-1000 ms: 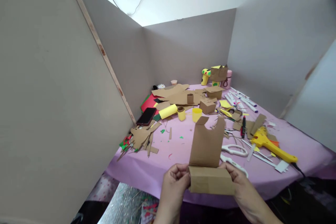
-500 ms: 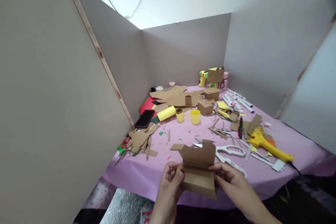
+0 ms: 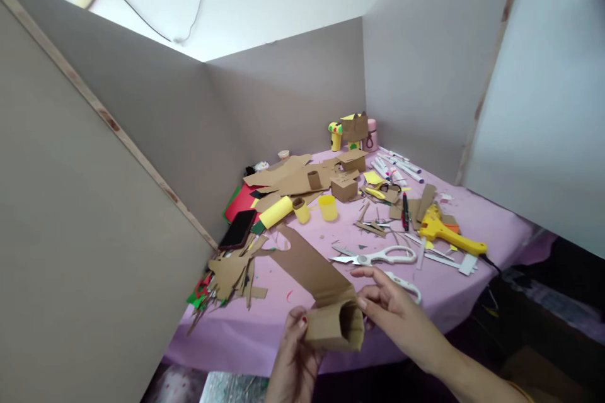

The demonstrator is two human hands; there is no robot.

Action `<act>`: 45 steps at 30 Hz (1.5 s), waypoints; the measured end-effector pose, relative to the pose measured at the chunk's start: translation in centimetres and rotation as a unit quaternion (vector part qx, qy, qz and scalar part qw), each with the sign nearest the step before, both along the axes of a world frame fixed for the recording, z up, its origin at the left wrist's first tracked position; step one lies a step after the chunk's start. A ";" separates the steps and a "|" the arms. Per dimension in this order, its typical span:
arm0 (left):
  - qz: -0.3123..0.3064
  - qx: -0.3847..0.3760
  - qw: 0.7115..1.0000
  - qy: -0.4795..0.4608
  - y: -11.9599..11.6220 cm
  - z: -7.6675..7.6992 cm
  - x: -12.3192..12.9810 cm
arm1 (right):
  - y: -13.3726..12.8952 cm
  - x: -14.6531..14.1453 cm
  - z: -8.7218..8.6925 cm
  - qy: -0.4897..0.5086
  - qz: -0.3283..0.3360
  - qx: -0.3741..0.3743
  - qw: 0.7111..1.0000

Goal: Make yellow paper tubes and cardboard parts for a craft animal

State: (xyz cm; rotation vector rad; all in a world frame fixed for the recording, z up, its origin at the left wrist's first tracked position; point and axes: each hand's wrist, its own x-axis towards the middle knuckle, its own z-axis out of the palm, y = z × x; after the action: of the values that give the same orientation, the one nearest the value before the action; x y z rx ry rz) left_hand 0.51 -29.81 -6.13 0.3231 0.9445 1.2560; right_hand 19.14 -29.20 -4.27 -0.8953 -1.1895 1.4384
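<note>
A brown cardboard strip is folded at its near end into a small box-like tube, open toward the right. Its long flap rises toward the upper left. My left hand is closed around the tube's left side, thumb on top. On the tube's right edge my right hand pinches the cardboard near the fold, with its index finger stretched out above. White-handled scissors lie open just beyond my right hand.
A yellow hot glue gun lies at the right with its cord over the edge. Cardboard scraps and a phone are on the left. Small cardboard boxes, yellow paper tubes and markers stand or lie farther back. Grey partitions surround the table.
The cardboard has gone from partly spread to folded into a tube, and its flap now points up and left. The camera view has turned right.
</note>
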 end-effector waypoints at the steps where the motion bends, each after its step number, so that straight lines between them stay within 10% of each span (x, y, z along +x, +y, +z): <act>1: -0.009 0.012 1.000 0.002 -0.1 0.1 0.0 | 0.1 0.0 0.0 -0.005 -0.002 0.001 1.000; 18: 0.157 0.253 0.920 0.256 -2.3 -2.2 3.3 | 0.0 0.2 -2.6 0.096 -0.011 -0.115 0.989; 30: 0.013 0.058 0.994 0.096 -1.8 0.7 3.4 | -1.2 -1.5 -1.0 0.019 -0.080 -0.117 0.990; 37: 0.169 -0.086 0.981 -0.030 -1.4 0.9 4.5 | -1.0 -1.8 -1.6 -0.036 -0.090 -0.077 0.992; 45: 0.169 -0.093 0.981 -0.031 -2.0 1.3 4.1 | -1.1 -1.7 -1.5 -0.045 -0.084 -0.072 0.993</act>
State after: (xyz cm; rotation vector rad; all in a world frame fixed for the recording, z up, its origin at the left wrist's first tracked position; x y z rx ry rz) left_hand 4.64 -31.83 -4.84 -0.0277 1.0838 1.4641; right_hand 17.40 -30.31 -5.77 -1.1442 -1.0579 1.3717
